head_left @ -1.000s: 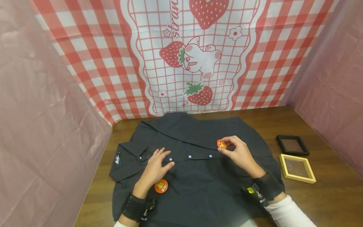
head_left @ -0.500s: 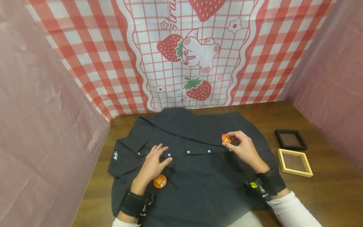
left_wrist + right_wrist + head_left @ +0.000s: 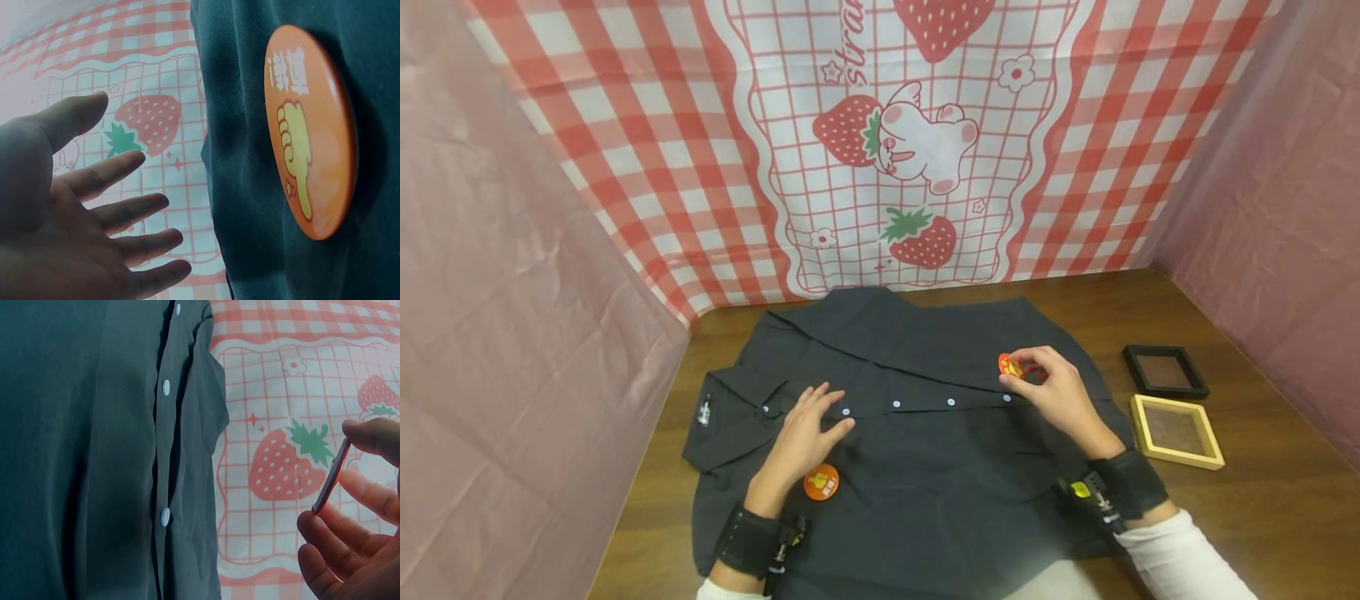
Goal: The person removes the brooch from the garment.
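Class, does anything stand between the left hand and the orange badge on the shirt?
Nothing visible does: the left wrist view shows only a gap between the left hand and the orange badge.

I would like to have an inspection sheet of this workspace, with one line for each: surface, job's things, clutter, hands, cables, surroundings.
Surface: wooden table, largely covered by the shirt.
Job's things: shirt lies spread, collar toward the left; orange badge lies on it, printed side up; red badge is held off it.
Clutter: black frame and yellow frame, at the right of the shirt.
Hands: left hand is open, holding nothing; right hand pinches the red badge.
Cables: nothing seen.
Surroundings: strawberry cloth behind, pink cloth on both sides.
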Demonstrator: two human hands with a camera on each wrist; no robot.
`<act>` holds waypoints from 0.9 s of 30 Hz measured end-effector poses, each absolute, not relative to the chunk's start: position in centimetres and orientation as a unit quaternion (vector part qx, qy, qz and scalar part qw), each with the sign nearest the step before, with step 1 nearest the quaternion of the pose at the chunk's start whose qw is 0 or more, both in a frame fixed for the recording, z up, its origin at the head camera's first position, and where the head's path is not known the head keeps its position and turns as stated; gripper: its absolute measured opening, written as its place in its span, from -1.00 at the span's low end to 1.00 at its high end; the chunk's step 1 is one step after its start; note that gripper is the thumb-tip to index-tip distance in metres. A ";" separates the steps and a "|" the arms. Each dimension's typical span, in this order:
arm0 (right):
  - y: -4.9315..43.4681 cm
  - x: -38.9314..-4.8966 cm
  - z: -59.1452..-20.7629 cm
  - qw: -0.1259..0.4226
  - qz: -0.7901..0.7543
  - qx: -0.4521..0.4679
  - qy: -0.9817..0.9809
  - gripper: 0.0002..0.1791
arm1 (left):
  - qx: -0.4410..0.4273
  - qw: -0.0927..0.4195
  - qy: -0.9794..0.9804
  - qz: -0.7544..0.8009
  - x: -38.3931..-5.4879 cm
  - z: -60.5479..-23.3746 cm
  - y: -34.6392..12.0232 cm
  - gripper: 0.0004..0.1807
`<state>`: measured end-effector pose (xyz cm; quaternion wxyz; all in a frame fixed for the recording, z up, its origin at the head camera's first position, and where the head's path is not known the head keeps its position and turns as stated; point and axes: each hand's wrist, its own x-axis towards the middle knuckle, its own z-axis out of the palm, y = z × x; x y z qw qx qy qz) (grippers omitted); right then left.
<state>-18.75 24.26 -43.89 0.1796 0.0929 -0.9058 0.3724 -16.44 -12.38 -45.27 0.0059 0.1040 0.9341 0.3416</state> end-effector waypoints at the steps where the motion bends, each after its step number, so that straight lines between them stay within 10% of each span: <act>1: 24.4 -18.7 -43.9 0.178 0.372 0.093 -0.906 -0.62 | 0.104 0.006 0.934 0.340 -16.4 -45.3 -12.4 -0.45; 27: 27.9 -18.8 -41.9 0.197 0.365 0.080 -0.906 -0.64 | 0.102 0.008 0.937 0.334 -16.4 -44.9 -12.1 -0.45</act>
